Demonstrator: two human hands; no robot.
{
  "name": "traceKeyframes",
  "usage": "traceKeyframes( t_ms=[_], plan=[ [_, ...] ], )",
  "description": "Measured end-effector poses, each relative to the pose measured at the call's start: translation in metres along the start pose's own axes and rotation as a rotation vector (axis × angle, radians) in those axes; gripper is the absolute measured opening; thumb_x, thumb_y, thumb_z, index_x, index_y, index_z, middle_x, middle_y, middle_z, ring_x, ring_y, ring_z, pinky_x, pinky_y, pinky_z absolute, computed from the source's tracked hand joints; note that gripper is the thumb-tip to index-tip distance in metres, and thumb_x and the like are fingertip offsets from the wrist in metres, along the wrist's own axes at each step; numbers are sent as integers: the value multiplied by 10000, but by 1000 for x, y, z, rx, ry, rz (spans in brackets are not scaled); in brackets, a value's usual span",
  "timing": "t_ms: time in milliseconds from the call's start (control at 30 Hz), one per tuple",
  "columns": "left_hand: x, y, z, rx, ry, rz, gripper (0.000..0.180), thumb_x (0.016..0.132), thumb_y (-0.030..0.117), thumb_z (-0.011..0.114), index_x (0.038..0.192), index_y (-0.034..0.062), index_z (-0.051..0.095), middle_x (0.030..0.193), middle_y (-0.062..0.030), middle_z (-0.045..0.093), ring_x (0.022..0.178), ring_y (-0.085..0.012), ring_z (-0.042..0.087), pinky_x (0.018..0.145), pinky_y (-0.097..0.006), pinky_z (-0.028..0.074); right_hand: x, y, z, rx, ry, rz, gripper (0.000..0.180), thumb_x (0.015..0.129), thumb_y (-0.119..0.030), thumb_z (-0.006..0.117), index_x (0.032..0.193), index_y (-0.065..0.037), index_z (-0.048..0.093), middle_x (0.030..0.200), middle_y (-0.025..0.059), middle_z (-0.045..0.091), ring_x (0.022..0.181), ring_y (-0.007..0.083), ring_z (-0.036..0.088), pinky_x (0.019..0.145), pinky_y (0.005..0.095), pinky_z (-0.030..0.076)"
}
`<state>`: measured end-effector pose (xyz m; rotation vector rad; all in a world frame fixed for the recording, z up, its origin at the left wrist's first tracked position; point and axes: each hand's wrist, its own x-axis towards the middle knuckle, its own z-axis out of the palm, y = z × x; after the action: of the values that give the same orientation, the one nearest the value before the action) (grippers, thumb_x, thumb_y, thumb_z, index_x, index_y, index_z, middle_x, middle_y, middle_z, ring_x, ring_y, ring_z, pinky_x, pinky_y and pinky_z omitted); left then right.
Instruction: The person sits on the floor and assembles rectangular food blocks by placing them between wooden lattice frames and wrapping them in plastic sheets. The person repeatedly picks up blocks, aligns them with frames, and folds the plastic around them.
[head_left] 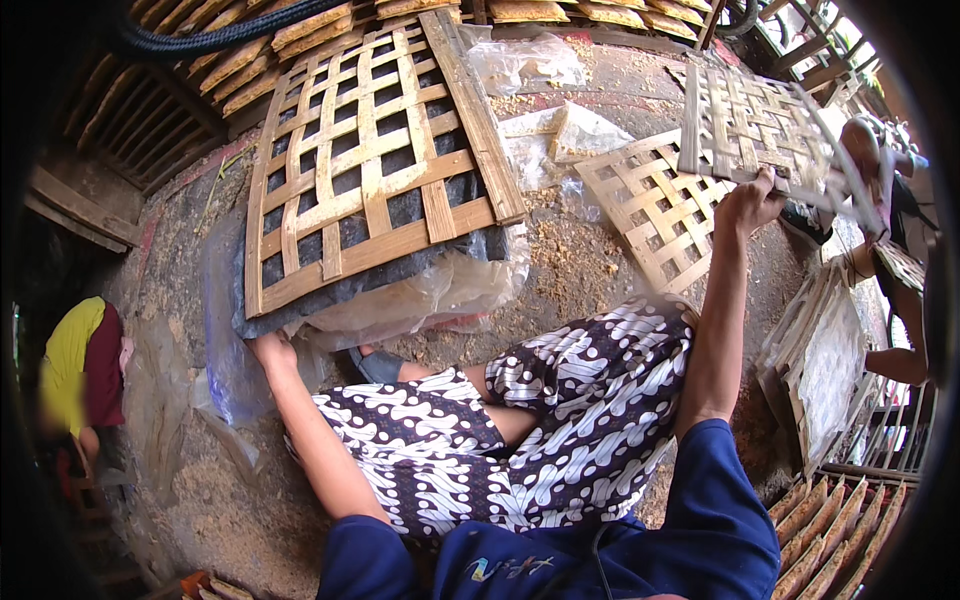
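With its fingers round the near edge, my right hand [750, 203] holds up a woven bamboo lattice panel [745, 125]. My left hand [272, 348] is closed at the near left corner of a stack, at the edge of a clear plastic sheet [400, 300]; its fingertips are partly hidden. On top of that stack lies a larger wooden lattice frame [375, 150], over dark plastic-wrapped material [455, 250]. Another woven panel [650, 200] rests on the floor below the raised one.
Racks of flat tan slabs [300, 40] line the back, with another rack [840, 530] at lower right. A person [905, 200] is at the right, near stacked panels [825, 360]. Another person in yellow [65, 370] bends at far left. Crumbs cover the floor [570, 260].
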<state>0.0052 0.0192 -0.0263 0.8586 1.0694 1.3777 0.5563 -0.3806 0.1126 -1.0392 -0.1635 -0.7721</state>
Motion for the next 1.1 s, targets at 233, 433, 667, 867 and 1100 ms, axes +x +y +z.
traceKeyframes(
  t_ms=[233,433,667,867,1100],
  plan=[
    [-8,11,-2,14,64,-31,504,900,275,648,1356,159,466,1292,-23,548,1118,-195,535,903,-357,419,12,48,-27,350,107,546,233,1000,-49,389,1131,143,385,1105,212,462,1042,329,557,904,551,589],
    [-12,13,2,7,55,-23,480,928,274,624,1361,144,464,1333,-50,522,1157,-219,529,932,-400,441,1,75,-35,248,61,649,246,996,-75,464,1227,-3,419,1121,170,529,977,249,589,849,574,601],
    [-12,11,1,8,33,-10,438,941,274,613,1332,116,494,1303,-49,551,1137,-214,551,938,-385,450,-10,55,-29,107,-51,588,220,992,-102,501,1200,-40,464,1059,124,576,912,208,600,711,449,623],
    [-9,12,-5,16,25,4,430,945,266,605,1332,116,493,1309,-50,549,1138,-201,550,934,-381,448,-46,-3,-3,-270,-511,216,318,1011,-134,457,1306,-57,548,1125,73,644,792,90,597,561,221,501],
    [0,4,-8,10,27,-16,460,952,268,597,1366,121,460,1330,-61,539,1149,-206,547,937,-369,445,-37,44,-13,-412,-672,-27,310,979,-111,503,1260,-71,627,877,-9,643,720,45,491,662,218,409]
  ],
)
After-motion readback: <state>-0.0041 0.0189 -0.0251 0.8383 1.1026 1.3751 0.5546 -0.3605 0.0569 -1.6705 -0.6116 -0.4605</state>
